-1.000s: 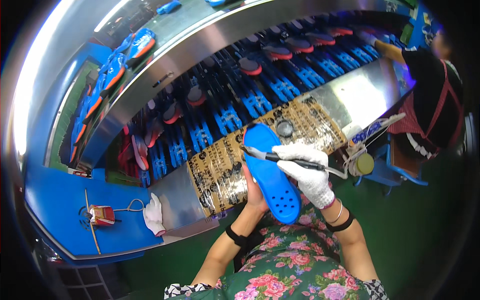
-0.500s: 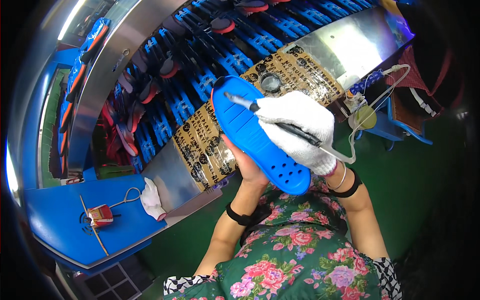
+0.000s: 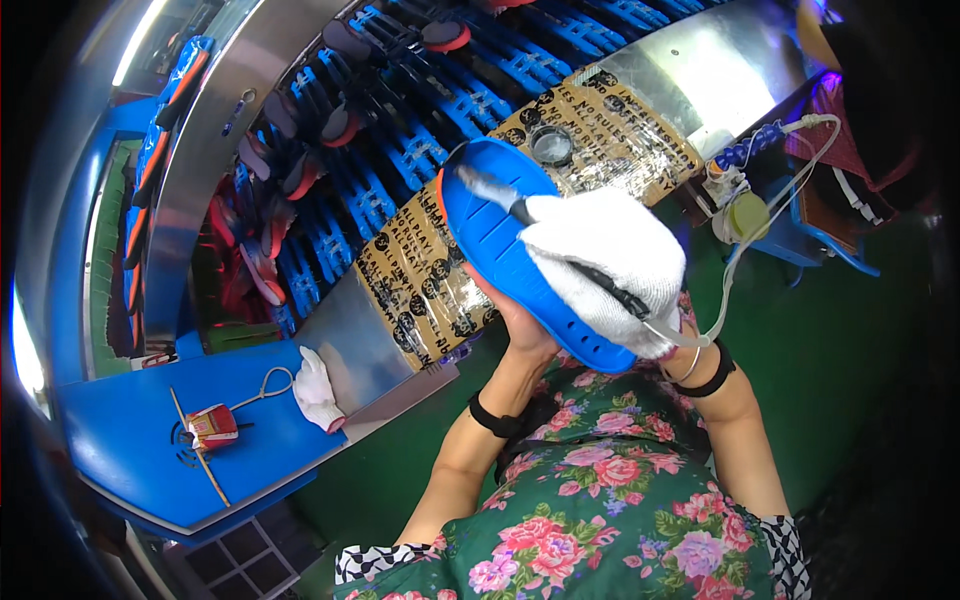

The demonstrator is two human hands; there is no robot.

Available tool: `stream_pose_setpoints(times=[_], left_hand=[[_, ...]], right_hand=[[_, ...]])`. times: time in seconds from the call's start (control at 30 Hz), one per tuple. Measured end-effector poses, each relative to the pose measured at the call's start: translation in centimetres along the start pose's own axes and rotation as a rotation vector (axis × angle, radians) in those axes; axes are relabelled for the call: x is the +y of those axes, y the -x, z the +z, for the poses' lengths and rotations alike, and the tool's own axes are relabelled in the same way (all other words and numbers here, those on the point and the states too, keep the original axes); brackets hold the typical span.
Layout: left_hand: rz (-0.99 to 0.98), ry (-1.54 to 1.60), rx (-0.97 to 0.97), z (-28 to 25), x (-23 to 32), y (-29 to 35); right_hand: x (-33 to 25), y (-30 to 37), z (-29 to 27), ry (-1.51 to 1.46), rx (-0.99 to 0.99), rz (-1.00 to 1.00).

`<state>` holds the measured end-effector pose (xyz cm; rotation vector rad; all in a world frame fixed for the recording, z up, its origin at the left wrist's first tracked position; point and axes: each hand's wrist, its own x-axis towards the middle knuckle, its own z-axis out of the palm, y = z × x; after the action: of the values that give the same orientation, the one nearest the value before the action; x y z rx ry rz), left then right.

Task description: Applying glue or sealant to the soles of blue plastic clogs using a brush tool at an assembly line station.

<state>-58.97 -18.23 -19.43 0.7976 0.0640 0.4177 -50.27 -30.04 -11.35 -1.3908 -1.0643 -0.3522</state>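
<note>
A blue shoe sole (image 3: pixel 493 240) lies tilted across my bare left hand (image 3: pixel 527 325), its grooved inner face up and holes near the heel end. My left fingers grip it from beneath and are largely hidden. My right hand (image 3: pixel 608 255), in a white knitted glove, is closed around a slim brush (image 3: pixel 487 189) with a dark handle. The greyish bristle tip meets or hovers just over the sole's toe area; I cannot tell which. A pale hose (image 3: pixel 690 338) runs from the handle's rear. A dark band circles each of my forearms.
Behind the sole, a metal ledge covered with printed brown tape (image 3: pixel 420 285) carries a small round dish (image 3: pixel 550 147). Beyond it, blue racks (image 3: pixel 480 105) hold several shoe parts. On the left, a blue table (image 3: pixel 110 430) bears a white glove (image 3: pixel 316 392) and a red box (image 3: pixel 213 427).
The sole and both hands have shifted slightly right and up in the picture. My gloved hand now covers more of the heel holes. Both hands keep their hold.
</note>
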Motion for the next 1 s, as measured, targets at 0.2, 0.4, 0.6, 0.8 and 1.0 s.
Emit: stream_pose_setpoints(times=[0.2,0.4,0.6,0.8,1.0], left_hand=[[-0.145,-0.115,0.15,-1.8,0.5,0.3],[-0.077,0.101,0.061,-2.5,0.4,0.3],[-0.138,-0.283,0.191,-6.8,-0.4,0.9],[-0.263,0.073,0.369,-7.0,1.0,0.8],[-0.183,0.135,0.154,-5.3,2.1,-0.2]], right_hand=[[0.1,1.5,2.1,0.029,-0.094,-0.207],[0.9,0.7,0.2,0.007,-0.071,-0.124],[0.7,1.9,0.7,-0.149,-0.141,-0.051],[1.0,3.0,2.2,0.008,-0.147,-0.205],[1.7,3.1,0.3,-0.194,-0.091,0.041]])
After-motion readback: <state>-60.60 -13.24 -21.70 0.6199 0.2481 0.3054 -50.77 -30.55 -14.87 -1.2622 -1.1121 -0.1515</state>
